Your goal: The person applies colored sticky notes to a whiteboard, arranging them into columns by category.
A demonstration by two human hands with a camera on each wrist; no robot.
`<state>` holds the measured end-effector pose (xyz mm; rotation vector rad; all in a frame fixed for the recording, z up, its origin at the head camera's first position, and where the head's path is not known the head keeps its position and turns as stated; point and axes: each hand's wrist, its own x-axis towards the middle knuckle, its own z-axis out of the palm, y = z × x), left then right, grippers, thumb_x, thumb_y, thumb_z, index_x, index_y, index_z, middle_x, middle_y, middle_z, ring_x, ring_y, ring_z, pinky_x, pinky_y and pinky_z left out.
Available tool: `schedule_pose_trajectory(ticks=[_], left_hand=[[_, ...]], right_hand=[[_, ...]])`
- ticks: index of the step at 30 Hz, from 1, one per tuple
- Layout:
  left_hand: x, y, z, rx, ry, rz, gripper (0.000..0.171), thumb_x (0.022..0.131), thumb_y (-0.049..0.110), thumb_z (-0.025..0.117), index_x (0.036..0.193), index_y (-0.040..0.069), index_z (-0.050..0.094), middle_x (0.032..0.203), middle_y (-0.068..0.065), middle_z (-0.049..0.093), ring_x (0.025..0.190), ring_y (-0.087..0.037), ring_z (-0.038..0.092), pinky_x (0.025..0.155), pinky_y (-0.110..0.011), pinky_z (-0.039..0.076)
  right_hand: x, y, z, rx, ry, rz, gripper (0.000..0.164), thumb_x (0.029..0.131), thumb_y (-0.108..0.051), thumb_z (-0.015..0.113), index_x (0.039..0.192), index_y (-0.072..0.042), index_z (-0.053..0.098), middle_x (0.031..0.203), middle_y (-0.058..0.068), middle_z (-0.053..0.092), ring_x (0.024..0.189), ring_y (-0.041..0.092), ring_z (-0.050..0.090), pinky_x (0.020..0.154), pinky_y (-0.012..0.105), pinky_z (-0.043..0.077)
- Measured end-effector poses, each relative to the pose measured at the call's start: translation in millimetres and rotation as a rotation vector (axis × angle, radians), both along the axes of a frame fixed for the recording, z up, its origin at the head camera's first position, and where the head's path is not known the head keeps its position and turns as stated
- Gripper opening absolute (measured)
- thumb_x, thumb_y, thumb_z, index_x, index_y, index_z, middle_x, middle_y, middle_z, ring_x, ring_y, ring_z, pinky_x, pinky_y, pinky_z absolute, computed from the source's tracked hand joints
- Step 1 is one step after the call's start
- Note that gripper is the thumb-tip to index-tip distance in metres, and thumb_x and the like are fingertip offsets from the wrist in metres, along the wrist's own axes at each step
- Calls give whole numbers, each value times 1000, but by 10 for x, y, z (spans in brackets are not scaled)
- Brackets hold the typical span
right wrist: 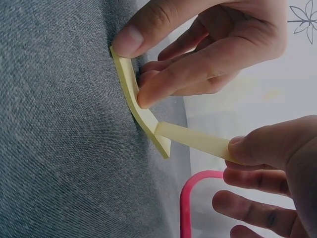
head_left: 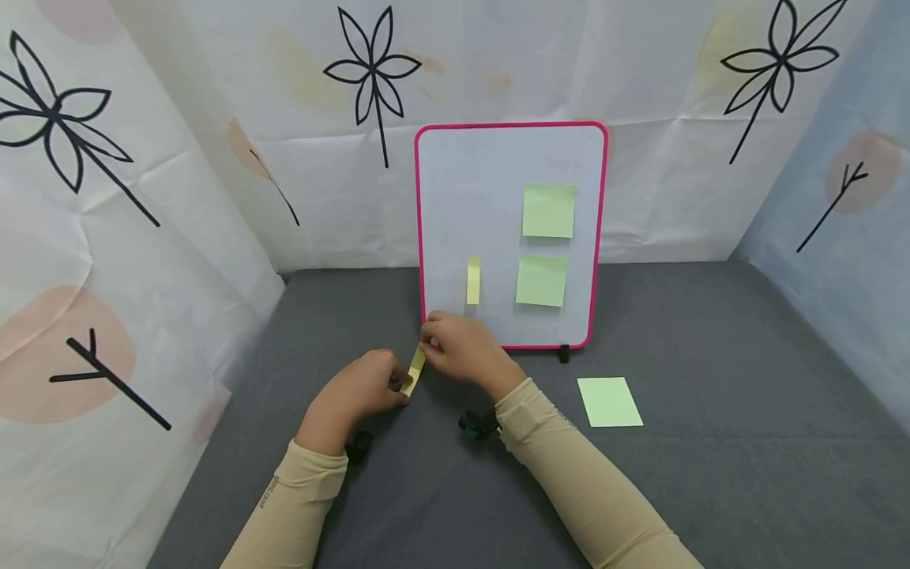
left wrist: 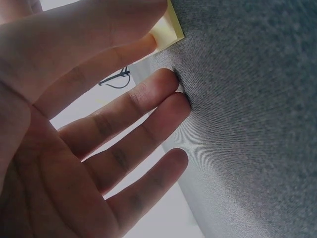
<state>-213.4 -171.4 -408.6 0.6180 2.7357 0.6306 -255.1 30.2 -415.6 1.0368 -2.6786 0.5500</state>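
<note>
My left hand (head_left: 355, 395) holds a narrow pad of yellow sticky notes (right wrist: 132, 94) close to the grey table, with thumb and index finger on it. The other left fingers extend loosely in the left wrist view. Between thumb and finger, my right hand (head_left: 465, 352) pinches the free end of a yellow sticky strip (right wrist: 195, 141). The strip's other end still meets the pad, so it stands lifted at an angle. Behind the hands, a pink-framed whiteboard (head_left: 483, 174) stands upright, bearing one yellow strip (head_left: 473, 280) and two green sticky notes, an upper (head_left: 549, 211) and a lower (head_left: 542, 280).
A light green square pad (head_left: 610, 401) lies on the grey tabletop (head_left: 711, 474), right of my right forearm. One black stand foot (head_left: 564, 353) shows under the whiteboard. Pale cloth walls with drawn flowers (head_left: 373, 67) enclose the table at the back and sides.
</note>
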Motion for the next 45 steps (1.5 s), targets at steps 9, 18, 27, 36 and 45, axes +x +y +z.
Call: schedule_pose_trajectory(ticks=[9, 18, 27, 36, 45], left_hand=[[-8, 9, -10, -16, 7, 1, 48, 88, 6, 86, 59, 18, 49, 61, 8, 26, 55, -9, 26, 54, -27, 24], [-16, 9, -6, -40, 11, 10, 19, 88, 7, 86, 73, 11, 74, 64, 6, 51, 59, -9, 41, 56, -27, 34], [-23, -5, -29, -36, 32, 6, 15, 86, 6, 87, 76, 11, 76, 71, 1, 61, 63, -11, 45, 58, -28, 37], [-22, -7, -32, -33, 42, 10, 7, 85, 6, 88, 84, 8, 81, 79, -1, 67, 65, -12, 49, 60, -29, 42], [-18, -7, -30, -52, 42, 23, 16, 85, 7, 88, 100, 3, 84, 99, -9, 77, 76, -12, 62, 71, -34, 56]], right_hand=[[-11, 38, 38, -22, -19, -5, 6, 100, -16, 73, 98, -13, 77, 98, 1, 70, 80, 11, 66, 73, 30, 58], [-12, 61, 78, -47, -12, -3, 5, 99, -15, 74, 98, -11, 77, 98, 2, 71, 82, 14, 67, 74, 31, 58], [6, 80, 136, -43, -16, -17, 5, 99, -16, 74, 98, -12, 78, 97, 1, 71, 81, 13, 67, 73, 32, 58], [8, 90, 160, -42, -19, -21, 6, 99, -16, 74, 97, -12, 78, 98, 1, 71, 82, 13, 67, 74, 32, 58], [12, 97, 180, -39, -7, -30, 6, 99, -17, 74, 96, -12, 78, 99, 2, 72, 81, 14, 66, 73, 32, 58]])
